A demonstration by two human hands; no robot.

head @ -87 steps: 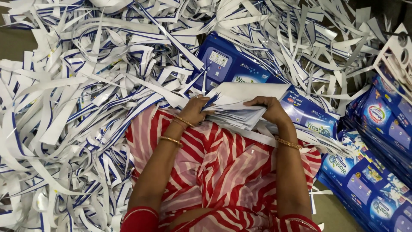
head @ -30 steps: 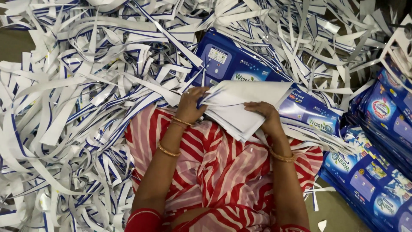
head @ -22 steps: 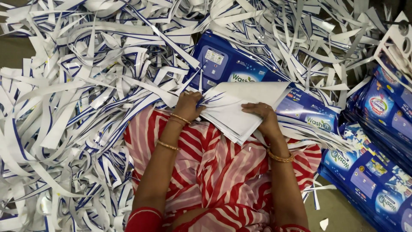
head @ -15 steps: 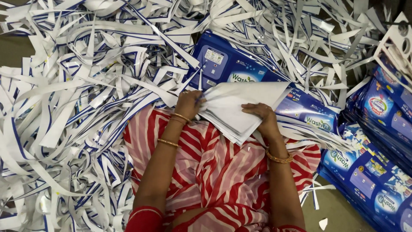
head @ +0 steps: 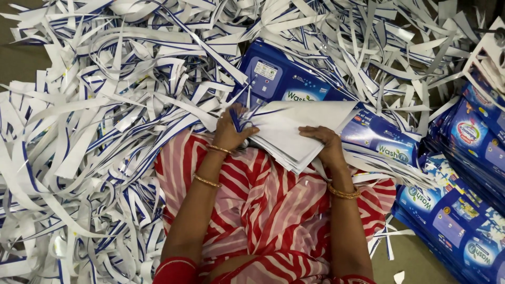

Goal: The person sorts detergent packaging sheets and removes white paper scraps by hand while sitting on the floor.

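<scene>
Left hand: the left hand (head: 231, 130) was closed on the left end of a stack of white sheets (head: 294, 131), thumb on top and fingers curled under the edge.
Right hand: the right hand (head: 325, 146) lay palm down on the stack's right part, fingers spread flat across the top sheet; it pressed rather than clamped.
Hands to each other: apart, one at each end of the stack.
Stack of white sheets: it was held over the lap, just above the red-and-white striped cloth (head: 263, 210), its far edge overlapping the blue printed sheets (head: 294, 84) lying on the floor.
Wrists: gold bangles (head: 343, 192) ringed the right wrist; two more sat on the left forearm.
Paper strips: a heap of white strips with blue edges (head: 105, 115) covered the floor from the left edge across the far edge, some trailing over the blue printed sheets.
Right edge of the floor: piles of blue printed packaging (head: 463, 210) stood there, well apart from both hands.
</scene>
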